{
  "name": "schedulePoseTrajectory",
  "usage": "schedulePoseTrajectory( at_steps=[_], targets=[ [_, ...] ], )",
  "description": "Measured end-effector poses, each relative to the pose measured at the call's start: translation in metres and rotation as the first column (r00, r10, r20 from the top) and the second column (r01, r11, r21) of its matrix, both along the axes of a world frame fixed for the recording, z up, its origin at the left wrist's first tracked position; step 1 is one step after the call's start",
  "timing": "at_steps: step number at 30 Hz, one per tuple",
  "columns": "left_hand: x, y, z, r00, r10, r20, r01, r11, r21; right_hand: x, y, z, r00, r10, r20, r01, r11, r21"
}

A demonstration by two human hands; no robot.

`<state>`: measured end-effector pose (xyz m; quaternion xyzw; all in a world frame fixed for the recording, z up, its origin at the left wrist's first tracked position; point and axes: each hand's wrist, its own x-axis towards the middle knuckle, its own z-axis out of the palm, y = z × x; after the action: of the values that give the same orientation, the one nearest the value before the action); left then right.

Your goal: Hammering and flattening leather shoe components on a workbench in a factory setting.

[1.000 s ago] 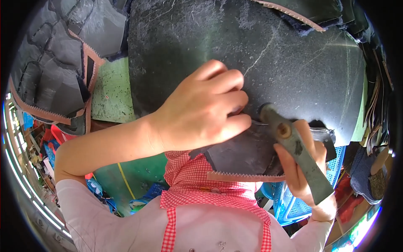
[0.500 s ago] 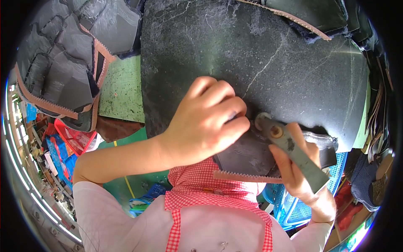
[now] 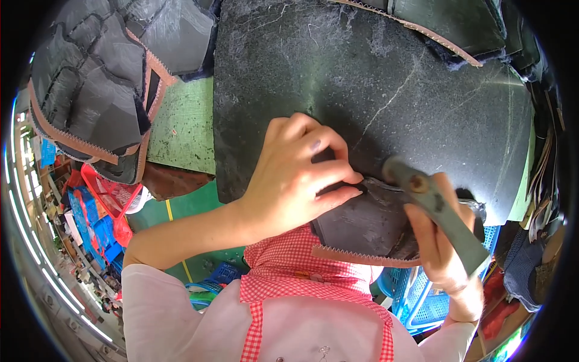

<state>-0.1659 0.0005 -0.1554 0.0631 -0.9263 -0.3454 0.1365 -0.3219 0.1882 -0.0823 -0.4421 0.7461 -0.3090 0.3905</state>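
A dark shoe-upper-like piece (image 3: 362,226) with a brown zigzag-cut edge lies at the near edge of the black, scratched work slab (image 3: 313,72). My left hand (image 3: 295,175) rests over its far left edge, fingers bent, with thumb and fingertips pinched on that edge. In my right hand (image 3: 437,250) is a grey-green metal hammer (image 3: 452,223) with a rounded striking face and a flared flat end. The hammer's round face, slightly blurred, is just right of my left fingertips, over the piece's far edge. Whether it touches cannot be made out. My right hand covers part of the piece.
Stacked dark pieces with brown zigzag edges (image 3: 96,102) lie at the far left on a pale green surface (image 3: 184,127). More dark pieces (image 3: 446,24) sit at the far right. Below the slab are blue plastic baskets (image 3: 434,301) and a red basket (image 3: 105,192).
The hammer and my right hand have shifted slightly right. My left fingers have opened out a little along the piece's edge, and the whole view has drifted slightly.
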Motion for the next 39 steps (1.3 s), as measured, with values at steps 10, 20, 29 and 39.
schedulePoseTrajectory(
  at_steps=[10, 20, 29, 39],
  targets=[
    [0.002, 0.016, 0.007, 0.997, -0.062, -0.036, 0.049, 0.952, -0.303, 0.009, 0.002, -0.005, 0.947, 0.123, -0.295, -0.132, 0.991, -0.010],
    [-0.005, 0.006, 0.009, 0.998, -0.048, 0.034, 0.051, 0.994, -0.093, -0.002, -0.005, -0.004, 0.961, 0.136, -0.241, -0.148, 0.989, -0.031],
    [0.035, -0.042, 0.066, 0.989, 0.005, -0.145, 0.017, 0.989, 0.145, -0.086, -0.002, 0.039, 0.767, -0.641, -0.029, 0.591, 0.724, -0.357],
    [0.014, -0.078, 0.066, 0.906, 0.358, -0.224, -0.422, 0.736, -0.530, -0.187, -0.123, 0.013, 0.514, -0.568, -0.643, 0.112, 0.788, -0.606]
  ],
)
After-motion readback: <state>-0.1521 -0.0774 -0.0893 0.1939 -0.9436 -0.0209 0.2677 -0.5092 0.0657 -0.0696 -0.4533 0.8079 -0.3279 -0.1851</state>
